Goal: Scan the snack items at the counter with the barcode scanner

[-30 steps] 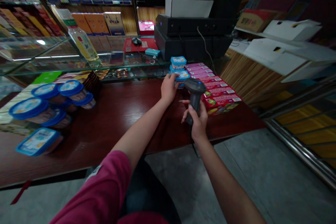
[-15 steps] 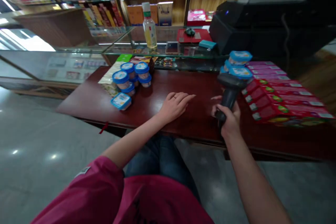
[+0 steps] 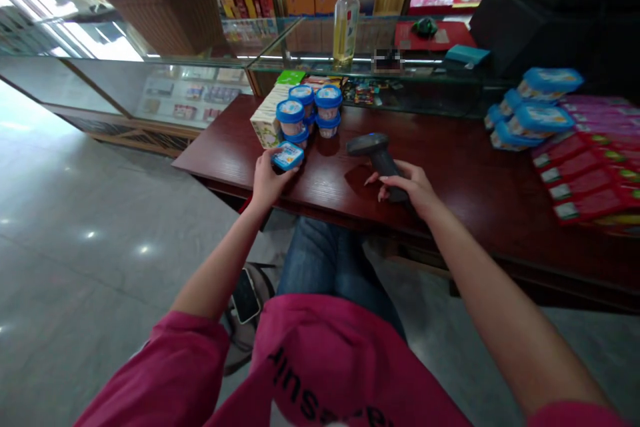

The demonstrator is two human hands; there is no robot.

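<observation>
My left hand (image 3: 270,179) has its thumb and fingers around a square blue-lidded tub (image 3: 289,156) near the table's front edge. Just behind it, round blue-lidded tubs (image 3: 291,117) stand stacked beside a row of pale patterned boxes (image 3: 267,128). In my right hand (image 3: 414,188) is a black barcode scanner (image 3: 381,159), held by its handle over the table, its head tilted to the left toward the tubs. Some of the right fingers are extended past the handle.
The dark red table (image 3: 445,147) carries stacked blue-lidded tubs (image 3: 543,117) and red boxes (image 3: 585,180) at right. Behind it is a glass counter with a bottle (image 3: 346,20) and a red folder (image 3: 435,37). A phone (image 3: 245,297) lies on a stool by my legs.
My left hand has moved left from the bare tabletop and taken hold of the square tub. The scanner in my right hand has moved left, away from the red boxes. The view has shifted left.
</observation>
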